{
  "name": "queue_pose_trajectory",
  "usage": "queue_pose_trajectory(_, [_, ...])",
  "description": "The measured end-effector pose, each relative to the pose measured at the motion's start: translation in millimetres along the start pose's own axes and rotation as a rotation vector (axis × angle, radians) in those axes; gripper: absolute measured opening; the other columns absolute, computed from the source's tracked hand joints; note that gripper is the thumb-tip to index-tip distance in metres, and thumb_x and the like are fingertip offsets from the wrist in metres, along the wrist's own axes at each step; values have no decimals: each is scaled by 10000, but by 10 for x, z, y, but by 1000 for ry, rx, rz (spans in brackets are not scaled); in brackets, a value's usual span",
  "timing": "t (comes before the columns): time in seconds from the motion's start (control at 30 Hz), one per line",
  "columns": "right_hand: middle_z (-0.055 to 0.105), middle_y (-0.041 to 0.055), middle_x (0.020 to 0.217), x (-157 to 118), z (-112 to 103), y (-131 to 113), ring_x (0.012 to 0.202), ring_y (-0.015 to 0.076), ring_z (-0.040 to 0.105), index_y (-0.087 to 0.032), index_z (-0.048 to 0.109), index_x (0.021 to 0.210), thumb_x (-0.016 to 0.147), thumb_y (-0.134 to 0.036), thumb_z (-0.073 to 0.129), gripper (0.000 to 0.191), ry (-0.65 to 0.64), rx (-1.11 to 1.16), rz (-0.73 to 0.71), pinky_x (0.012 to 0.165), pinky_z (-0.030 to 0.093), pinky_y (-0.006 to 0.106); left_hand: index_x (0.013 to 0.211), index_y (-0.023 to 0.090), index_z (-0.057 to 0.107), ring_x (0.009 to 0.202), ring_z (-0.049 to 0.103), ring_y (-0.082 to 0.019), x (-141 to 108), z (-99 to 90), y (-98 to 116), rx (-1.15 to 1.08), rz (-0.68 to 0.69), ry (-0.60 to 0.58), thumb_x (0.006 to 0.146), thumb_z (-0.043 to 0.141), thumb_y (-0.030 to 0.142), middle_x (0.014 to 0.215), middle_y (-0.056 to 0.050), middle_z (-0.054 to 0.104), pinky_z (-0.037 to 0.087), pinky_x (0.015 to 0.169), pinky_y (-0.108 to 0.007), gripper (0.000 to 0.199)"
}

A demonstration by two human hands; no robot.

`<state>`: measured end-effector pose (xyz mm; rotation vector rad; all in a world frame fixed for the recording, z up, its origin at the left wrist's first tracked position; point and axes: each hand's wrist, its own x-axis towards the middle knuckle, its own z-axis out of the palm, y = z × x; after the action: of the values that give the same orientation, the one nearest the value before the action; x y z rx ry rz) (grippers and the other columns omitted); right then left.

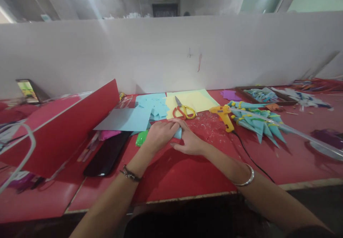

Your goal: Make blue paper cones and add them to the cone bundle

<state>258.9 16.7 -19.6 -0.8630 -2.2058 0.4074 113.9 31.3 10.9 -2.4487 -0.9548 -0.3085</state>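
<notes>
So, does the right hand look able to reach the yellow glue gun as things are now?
Likely yes: only scrap-strewn tabletop separates the right hand from the glue gun, though that hand is at a small blue paper.

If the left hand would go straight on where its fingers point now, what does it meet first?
Most likely the right hand, whose fingers are close against those of the left hand; whether they touch, the depth leaves unclear.
</notes>
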Motion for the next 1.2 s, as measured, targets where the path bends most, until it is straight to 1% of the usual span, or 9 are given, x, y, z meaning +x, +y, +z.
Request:
queue_pose_trajectory(0.1, [267,90,1302,-3,14,-22,1227,255,254,-215,342,1224,694,-244,538,566,9,-30,6,1022,264,417,801,138,523,622,581,-173,-6,11,40,-20,-32,-7,779,377,98,657,-56,606,377,514,-260,153])
queue_pose_trajectory(0.3, [248,93,1322,-8,5,-31,1223,261,254,-195,441,1145,681,-268,546,481,-18,-76,-11,1020,263,418,817,140,525,588,562,-180,-30,76,45,-47,-25,31,763,382,91,627,-49,581,366,487,-266,161])
queue_pose_trajectory(0.47, [251,80,1332,-6,-18,-42,1207,252,295,-194,510,1062,672,-274,554,401,-21,-69,-53,1006,285,391,831,144,530,558,541,-160,-25,50,91,-84,-128,5,757,381,108,606,-43,562,353,478,-244,170])
queue_pose_trajectory(0.8, [306,123,1290,4,36,-54,1215,250,290,-148,499,1058,673,-292,546,413,-15,-104,-30,1006,285,373,864,152,551,574,564,-184,-28,80,79,-72,-142,-17,756,399,130,609,-48,592,327,462,-259,187])
queue_pose_trajectory(0.87, [313,129,1277,4,29,-57,1198,246,311,-145,487,1070,677,-289,537,422,-11,-122,-29,995,298,372,888,155,551,593,576,-190,-29,87,71,-93,-171,-41,762,415,152,638,-49,610,320,460,-258,185])
queue_pose_trajectory(0.93, [329,118,1264,7,-4,-48,1167,249,343,-162,516,1018,682,-283,531,358,-7,-161,-49,973,316,382,920,163,543,621,587,-186,-36,92,51,-131,-224,-55,776,428,193,687,-49,628,315,465,-251,186])
queue_pose_trajectory(1.03, [441,101,1149,19,-121,-3,1044,228,440,-182,561,905,713,-265,501,217,60,-231,-59,884,379,362,912,179,538,668,596,-179,-57,103,-22,-187,-327,-62,788,455,300,731,-47,637,308,484,-236,192])
queue_pose_trajectory(1.1, [538,79,964,29,-240,39,897,193,505,-184,565,888,748,-250,460,186,111,-286,-16,785,414,322,884,185,541,676,595,-178,-74,118,-90,-198,-412,-70,781,467,347,733,-48,637,300,497,-232,205])
queue_pose_trajectory(1.2, [581,39,730,36,-440,81,698,166,536,-194,573,756,786,-233,404,176,81,-418,169,653,410,296,875,196,545,657,589,-180,-91,143,-181,-173,-534,-75,790,447,347,733,-46,638,276,501,-236,199])
